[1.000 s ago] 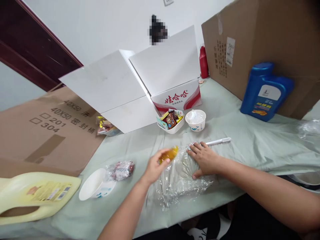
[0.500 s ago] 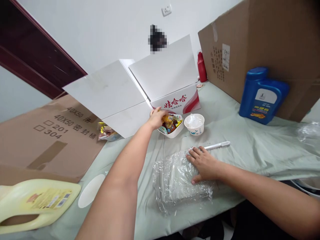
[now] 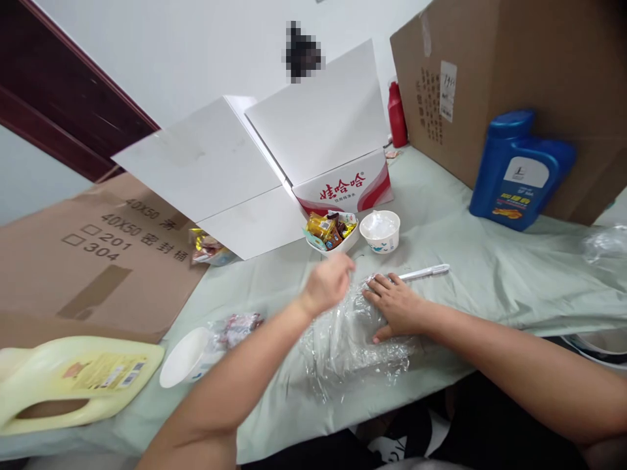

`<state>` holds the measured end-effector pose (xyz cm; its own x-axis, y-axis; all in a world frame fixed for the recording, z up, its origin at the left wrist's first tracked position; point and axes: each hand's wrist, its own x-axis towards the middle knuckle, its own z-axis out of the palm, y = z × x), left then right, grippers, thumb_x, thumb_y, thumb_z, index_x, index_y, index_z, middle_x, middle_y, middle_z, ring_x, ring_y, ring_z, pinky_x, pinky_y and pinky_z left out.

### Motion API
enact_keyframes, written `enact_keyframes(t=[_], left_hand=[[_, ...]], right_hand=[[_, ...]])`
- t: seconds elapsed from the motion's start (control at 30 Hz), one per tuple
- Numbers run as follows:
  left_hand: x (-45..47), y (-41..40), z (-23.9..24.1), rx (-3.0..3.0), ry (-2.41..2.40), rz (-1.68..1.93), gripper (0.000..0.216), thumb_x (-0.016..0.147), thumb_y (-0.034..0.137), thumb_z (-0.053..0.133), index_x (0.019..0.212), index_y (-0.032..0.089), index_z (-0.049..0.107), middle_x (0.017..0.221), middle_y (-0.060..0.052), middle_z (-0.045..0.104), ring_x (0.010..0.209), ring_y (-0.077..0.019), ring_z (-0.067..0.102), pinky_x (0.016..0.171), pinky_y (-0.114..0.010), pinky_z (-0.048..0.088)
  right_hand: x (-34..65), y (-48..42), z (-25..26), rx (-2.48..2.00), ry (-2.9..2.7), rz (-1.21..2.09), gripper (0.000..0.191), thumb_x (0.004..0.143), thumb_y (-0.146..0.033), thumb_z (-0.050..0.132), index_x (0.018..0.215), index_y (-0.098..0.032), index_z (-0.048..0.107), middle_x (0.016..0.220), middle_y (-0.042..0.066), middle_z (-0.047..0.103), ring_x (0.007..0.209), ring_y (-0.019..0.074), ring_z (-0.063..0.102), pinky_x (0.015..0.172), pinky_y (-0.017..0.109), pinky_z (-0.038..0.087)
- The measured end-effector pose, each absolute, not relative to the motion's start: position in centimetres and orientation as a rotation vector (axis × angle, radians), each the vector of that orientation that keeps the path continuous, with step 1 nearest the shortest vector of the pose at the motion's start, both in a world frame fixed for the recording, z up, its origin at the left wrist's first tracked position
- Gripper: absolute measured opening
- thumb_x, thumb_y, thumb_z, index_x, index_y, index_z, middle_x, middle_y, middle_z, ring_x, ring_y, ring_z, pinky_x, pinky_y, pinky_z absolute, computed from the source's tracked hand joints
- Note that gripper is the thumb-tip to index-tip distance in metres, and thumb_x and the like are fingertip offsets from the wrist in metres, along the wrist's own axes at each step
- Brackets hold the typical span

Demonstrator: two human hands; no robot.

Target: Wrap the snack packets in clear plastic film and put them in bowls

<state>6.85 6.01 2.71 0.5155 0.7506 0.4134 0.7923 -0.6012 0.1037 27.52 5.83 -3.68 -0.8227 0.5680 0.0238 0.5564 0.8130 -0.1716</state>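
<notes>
"What's biggest there?"

"The bench [image 3: 480,284], under a pale green cloth. Then the brown box [image 3: 543,78] at the right and the white carton [image 3: 321,121], flaps up, at the back."

"And the plastic?"

"The clear plastic [image 3: 347,346] lies crumpled on the bench right before the person. It's too creased for me to tell its long axis."

"Who's on it?"

"The right grip [image 3: 394,305], palm down, wide open, fingers pointing away and leftward. It rests on the sheet's far right part and clasps nothing that I can see."

"The left grip [image 3: 328,282]?"

"Blurred, fingers curled in, near the bowl [image 3: 345,246] on the person's side. I can't tell how tightly it's closed, or whether anything is inside."

"Anything smaller?"

"The bowl is heaped with wrapped snacks, in front of the carton; the tub [image 3: 386,245] stands just right of it. A yellow packet [image 3: 319,226] lies atop the heap, its long axis roughly left to right. The pen [image 3: 425,272] slants from beside the right grip, outer end rightward and slightly away."
</notes>
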Motion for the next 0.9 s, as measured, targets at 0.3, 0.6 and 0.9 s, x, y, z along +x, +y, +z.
enact_keyframes(t=[0.3, 0.6, 0.9], left_hand=[[4.9, -0.8, -4.7, -2.43, -1.945, -0.125, 0.066, 0.082, 0.053, 0.063, 0.138, 0.021, 0.05, 0.153, -0.018, 0.035, 0.144, -0.0464, 0.019, 0.109, -0.07, 0.021], [3.8, -0.1, -4.5, -2.388, -2.027, -0.113, 0.066, 0.084, 0.06, 0.059, 0.14, 0.027, 0.048, 0.151, -0.014, 0.04, 0.143, -0.0398, 0.028, 0.112, -0.061, 0.024], [4.8, -0.3, -4.5, -2.484, -1.824, -0.235, 0.063, 0.084, 0.047, 0.063, 0.138, 0.02, 0.049, 0.151, -0.017, 0.039, 0.144, -0.0404, 0.024, 0.114, -0.061, 0.023]], right_hand=[[29.2, 7.5, -2.1, -0.996, -2.93, 0.203, 0.089, 0.066, -0.067, 0.071, 0.136, -0.015, 0.055, 0.144, 0.02, 0.048, 0.134, 0.041, 0.038, 0.11, 0.064, 0.016], [34.7, 11.9, -0.2, -1.649, -2.727, 0.096, 0.024, 0.082, -0.013, 0.052, 0.093, -0.019, 0.072, 0.098, 0.013, 0.071, 0.092, 0.0287, 0.064, 0.081, 0.043, 0.043], [32.5, 9.7, 0.3, -0.873, -2.444, 0.343, 0.069, 0.085, -0.047, 0.062, 0.143, -0.014, 0.042, 0.144, 0.017, 0.047, 0.133, 0.0301, 0.042, 0.107, 0.045, 0.037]])
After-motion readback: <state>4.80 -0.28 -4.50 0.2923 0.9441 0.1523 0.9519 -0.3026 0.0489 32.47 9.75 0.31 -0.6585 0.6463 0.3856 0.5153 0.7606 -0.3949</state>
